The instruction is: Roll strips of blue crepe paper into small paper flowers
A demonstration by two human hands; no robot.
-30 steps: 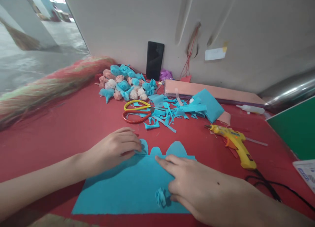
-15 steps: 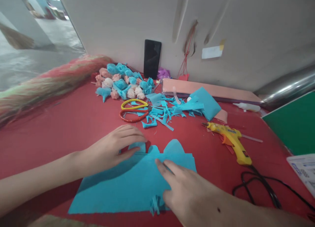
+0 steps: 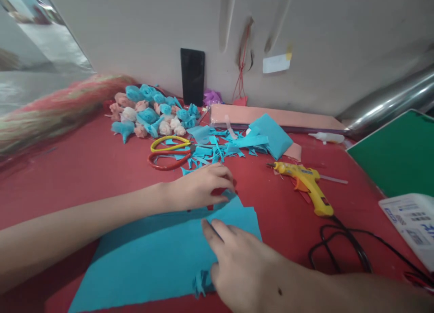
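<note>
A large sheet of blue crepe paper (image 3: 145, 254) lies before me, with a rounded blue paper petal (image 3: 232, 197) at its far edge. Over that petal is my left hand (image 3: 203, 186), its fingers bent and the thumb apart from them. My right hand (image 3: 247, 263) rests on the sheet with two fingers stretched forward. From beneath its thumb a crumpled blue crepe-paper piece (image 3: 202, 283) sticks out, apparently gripped by the curled part of the hand; the grip itself is hidden. My left hand and forearm cover part of the sheet's far edge.
Beyond my hands lie scissors (image 3: 169, 160), blue paper scraps (image 3: 217, 150) and a heap of paper roses (image 3: 147, 116). A phone (image 3: 192, 78) leans on the wall. Rightward are a yellow glue gun (image 3: 307, 179), its black cord (image 3: 352, 240) and a green board (image 3: 396, 154).
My left hand has moved right along the sheet's far edge, to the right-hand petal. The right hand stays on the sheet with the crumpled piece. The view has shifted slightly right.
</note>
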